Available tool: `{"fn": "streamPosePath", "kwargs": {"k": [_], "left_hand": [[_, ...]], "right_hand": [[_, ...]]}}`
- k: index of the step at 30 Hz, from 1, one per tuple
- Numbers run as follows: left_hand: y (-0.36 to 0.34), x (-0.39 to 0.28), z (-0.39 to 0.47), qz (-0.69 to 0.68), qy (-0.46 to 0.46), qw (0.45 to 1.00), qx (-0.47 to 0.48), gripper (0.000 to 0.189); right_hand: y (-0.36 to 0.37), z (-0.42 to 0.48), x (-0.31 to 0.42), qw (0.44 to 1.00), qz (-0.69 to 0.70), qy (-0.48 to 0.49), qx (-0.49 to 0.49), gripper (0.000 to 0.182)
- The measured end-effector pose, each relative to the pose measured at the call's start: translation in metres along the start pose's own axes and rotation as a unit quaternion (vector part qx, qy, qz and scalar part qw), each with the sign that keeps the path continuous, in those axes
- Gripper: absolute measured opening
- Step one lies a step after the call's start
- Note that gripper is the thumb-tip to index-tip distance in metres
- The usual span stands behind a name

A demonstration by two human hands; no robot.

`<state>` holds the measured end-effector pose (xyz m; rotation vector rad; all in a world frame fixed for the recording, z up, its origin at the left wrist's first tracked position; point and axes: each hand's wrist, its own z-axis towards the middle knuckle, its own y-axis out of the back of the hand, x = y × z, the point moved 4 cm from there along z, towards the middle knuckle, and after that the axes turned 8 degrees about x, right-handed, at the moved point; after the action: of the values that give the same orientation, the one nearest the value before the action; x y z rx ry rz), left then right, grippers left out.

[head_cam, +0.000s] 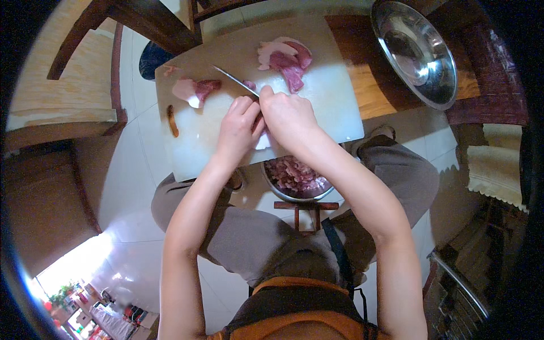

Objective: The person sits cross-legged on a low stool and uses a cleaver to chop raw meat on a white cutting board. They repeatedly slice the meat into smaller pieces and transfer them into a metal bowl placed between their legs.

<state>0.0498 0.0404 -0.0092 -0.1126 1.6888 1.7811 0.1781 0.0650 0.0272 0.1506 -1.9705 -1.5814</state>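
A knife point(236, 79) is gripped by my right hand point(285, 111), its blade pointing up and left over a white cutting board point(195, 148). My left hand point(242, 121) lies on the board right beside it, fingers curled down; what is beneath them is mostly hidden. A small piece of meat point(249, 84) touches the blade's far side. Sliced raw meat with fat point(293, 59) lies at the board's far side, and another piece of raw meat point(202, 90) rests at the left. Below the board's near edge stands a metal bowl of cut meat point(297, 176), partly covered by my right forearm.
A large steel bowl point(408, 51) sits tilted in view on the wooden surface point(369, 89) to the right. Wooden furniture point(153, 21) stands at the upper left. My knees flank the meat bowl, with a small wooden stand point(306, 206) close to it.
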Motion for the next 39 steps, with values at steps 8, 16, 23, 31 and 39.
{"fn": "streamPosePath", "kwargs": {"k": [8, 16, 23, 31, 39], "left_hand": [[-0.001, 0.000, -0.012, -0.015, -0.042, 0.992, -0.117, 0.025], [0.001, -0.004, -0.007, -0.001, -0.042, 0.996, -0.084, 0.019], [-0.003, -0.002, -0.007, 0.001, -0.024, 0.998, -0.059, 0.019], [-0.001, 0.004, -0.020, -0.061, 0.015, 0.988, -0.142, 0.019], [-0.006, -0.003, -0.017, -0.003, -0.027, 0.995, -0.093, 0.018]], "right_hand": [[0.010, -0.094, -0.036, 0.990, 0.056, -0.106, 0.077, 0.015], [0.019, -0.071, -0.011, 0.996, -0.040, -0.041, 0.071, 0.010], [0.002, -0.003, 0.002, 1.000, 0.007, -0.015, -0.004, 0.011], [0.010, -0.097, -0.034, 0.992, 0.033, -0.098, 0.070, 0.009], [0.018, -0.071, -0.010, 0.995, -0.037, -0.035, 0.085, 0.008]]}}
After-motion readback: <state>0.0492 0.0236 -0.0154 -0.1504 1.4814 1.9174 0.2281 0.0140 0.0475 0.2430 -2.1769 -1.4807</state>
